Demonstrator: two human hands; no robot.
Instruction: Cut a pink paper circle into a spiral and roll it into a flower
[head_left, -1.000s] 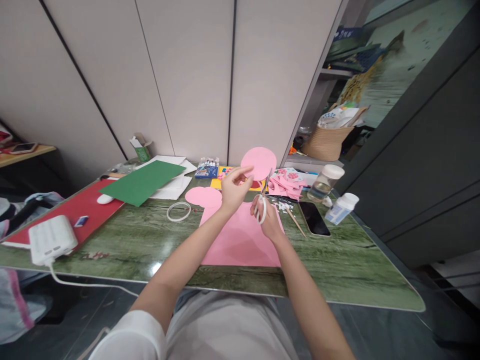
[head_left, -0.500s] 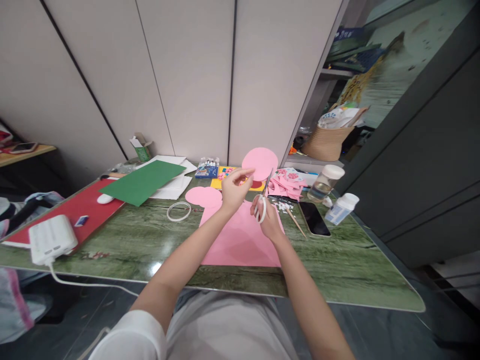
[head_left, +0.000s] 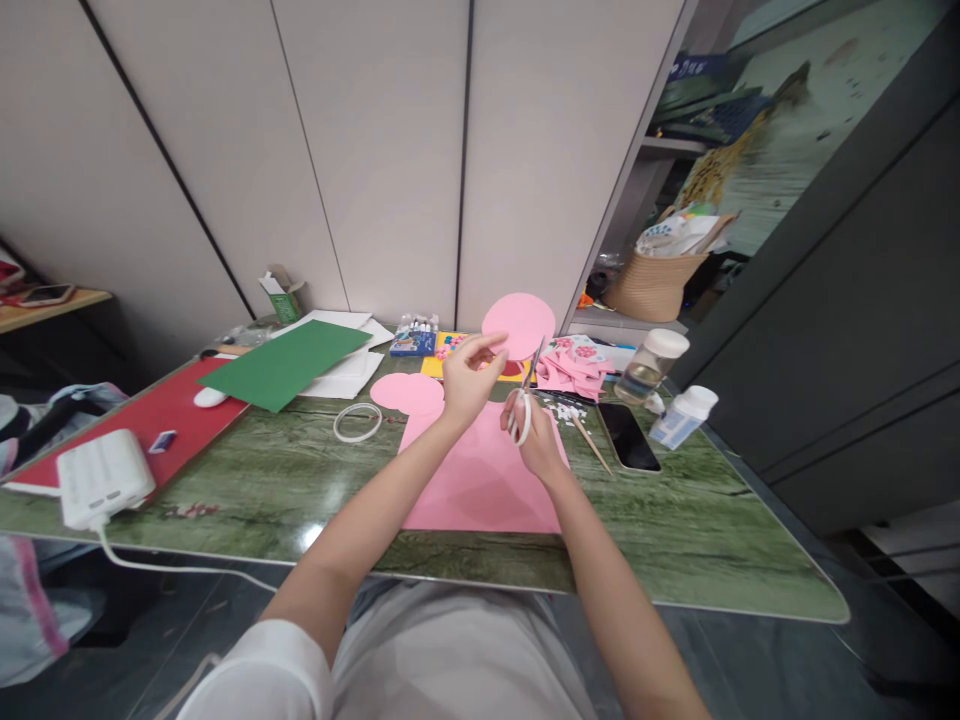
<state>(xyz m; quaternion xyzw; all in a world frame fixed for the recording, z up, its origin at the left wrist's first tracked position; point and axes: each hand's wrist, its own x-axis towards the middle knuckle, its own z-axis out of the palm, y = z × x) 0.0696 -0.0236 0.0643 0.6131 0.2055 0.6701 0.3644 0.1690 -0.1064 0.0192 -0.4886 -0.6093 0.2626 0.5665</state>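
My left hand [head_left: 471, 375] pinches the lower left edge of a round pink paper piece [head_left: 519, 322], held up above the table. In my right hand [head_left: 534, 432] is a pair of scissors [head_left: 521, 412] with white handles, its blades pointing up at the circle's lower right edge. Below both hands lies a pink paper sheet [head_left: 480, 490]. Another pink paper oval [head_left: 406, 392] rests at the sheet's upper left corner. Several pink paper scraps [head_left: 574, 370] are heaped to the right of the scissors.
Right of my hands lie a wooden stick [head_left: 592, 445], a phone [head_left: 630, 437], a clear jar [head_left: 652, 365] and a white bottle [head_left: 684, 417]. To the left are a roll of tape [head_left: 358, 423], green paper [head_left: 289, 365], red paper [head_left: 187, 410] and a white power bank [head_left: 105, 478] with a cable.
The pink circle has shifted very slightly up and left. The scissors and both hands stay nearly where they were.
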